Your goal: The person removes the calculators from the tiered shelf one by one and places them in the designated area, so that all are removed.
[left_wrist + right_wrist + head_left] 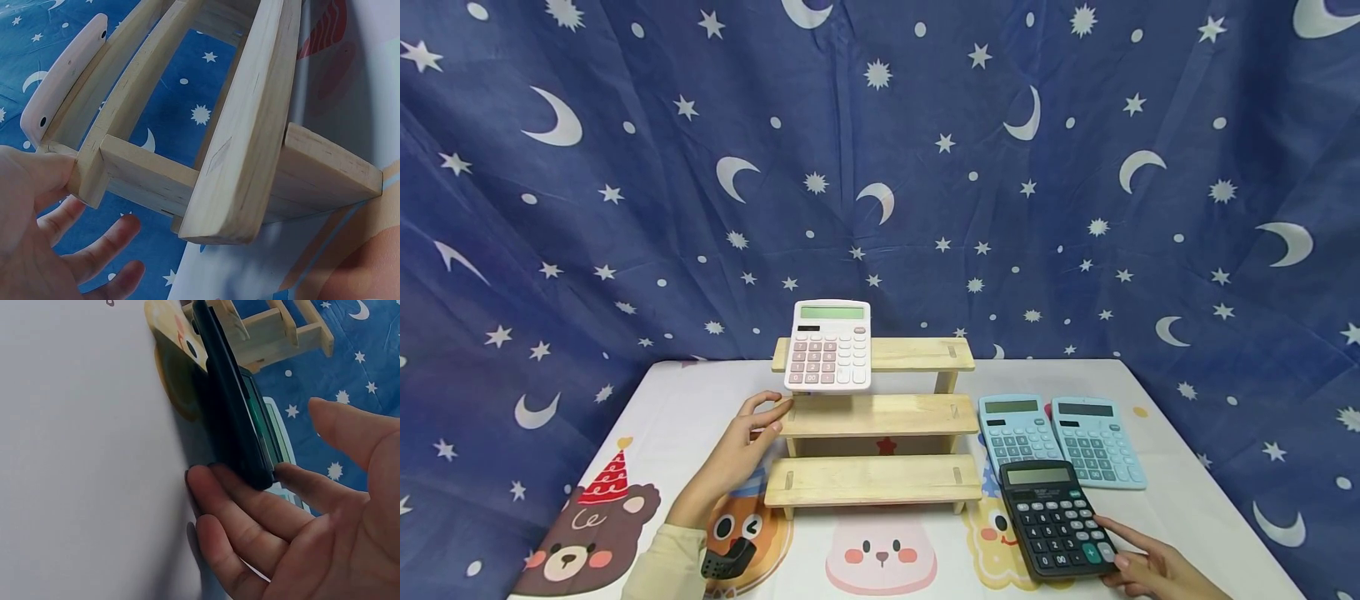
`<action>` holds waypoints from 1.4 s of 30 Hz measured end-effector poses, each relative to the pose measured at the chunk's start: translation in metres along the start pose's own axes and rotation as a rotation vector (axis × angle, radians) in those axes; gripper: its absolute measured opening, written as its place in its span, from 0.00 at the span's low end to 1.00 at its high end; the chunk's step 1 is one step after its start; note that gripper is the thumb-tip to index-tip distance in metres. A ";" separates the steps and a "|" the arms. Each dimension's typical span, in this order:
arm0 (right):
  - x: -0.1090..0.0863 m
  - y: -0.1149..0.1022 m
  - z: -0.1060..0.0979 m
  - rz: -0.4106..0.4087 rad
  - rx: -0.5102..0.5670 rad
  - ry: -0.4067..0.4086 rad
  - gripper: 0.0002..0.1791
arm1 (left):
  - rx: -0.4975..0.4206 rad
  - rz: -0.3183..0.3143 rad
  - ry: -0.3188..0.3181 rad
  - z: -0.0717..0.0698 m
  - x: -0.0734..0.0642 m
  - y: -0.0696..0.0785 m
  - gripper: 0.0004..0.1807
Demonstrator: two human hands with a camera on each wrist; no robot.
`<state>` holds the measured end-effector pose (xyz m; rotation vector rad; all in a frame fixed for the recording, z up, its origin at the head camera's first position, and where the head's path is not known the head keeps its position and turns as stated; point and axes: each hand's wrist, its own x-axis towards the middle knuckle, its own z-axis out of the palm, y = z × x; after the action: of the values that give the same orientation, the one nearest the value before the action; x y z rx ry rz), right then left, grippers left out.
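Note:
A three-tier wooden stand (pixel 880 414) stands on the table. My left hand (pixel 737 454) holds the left end of its middle shelf, thumb and a finger at the board's end; the other fingers extend free in the left wrist view. On the top tier leans a white calculator (pixel 829 345) with pinkish keys. My right hand (pixel 1161 567) holds the lower right edge of a black calculator (pixel 1051 517), its fingers on both sides of that edge in the right wrist view. The black calculator's upper end overlaps a light blue calculator (pixel 1017 425).
Another light blue calculator (pixel 1097 442) lies beside the first, right of the stand. The white tablecloth (pixel 1195 500) carries cartoon animal prints. Behind the table hangs a dark blue curtain (pixel 925 208) with moons and stars. A black strap (pixel 730 560) is around the left wrist.

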<state>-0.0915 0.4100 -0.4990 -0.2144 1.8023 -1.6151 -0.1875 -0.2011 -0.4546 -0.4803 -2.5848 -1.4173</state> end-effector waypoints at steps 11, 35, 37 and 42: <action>-0.001 -0.003 0.000 0.053 -0.101 0.065 0.22 | -0.001 0.003 0.001 0.000 0.000 0.000 0.21; -0.003 -0.013 -0.007 0.077 -0.192 0.050 0.35 | -0.008 0.011 -0.001 -0.001 -0.001 -0.001 0.21; -0.003 -0.013 -0.007 0.084 -0.207 0.060 0.36 | -0.009 0.010 -0.001 -0.001 0.000 -0.001 0.21; -0.004 -0.015 -0.005 0.084 -0.228 0.067 0.37 | -0.009 0.006 -0.002 -0.001 0.000 0.000 0.21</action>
<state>-0.0963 0.4133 -0.4835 -0.1871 2.0200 -1.3730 -0.1873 -0.2017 -0.4540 -0.4899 -2.5775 -1.4276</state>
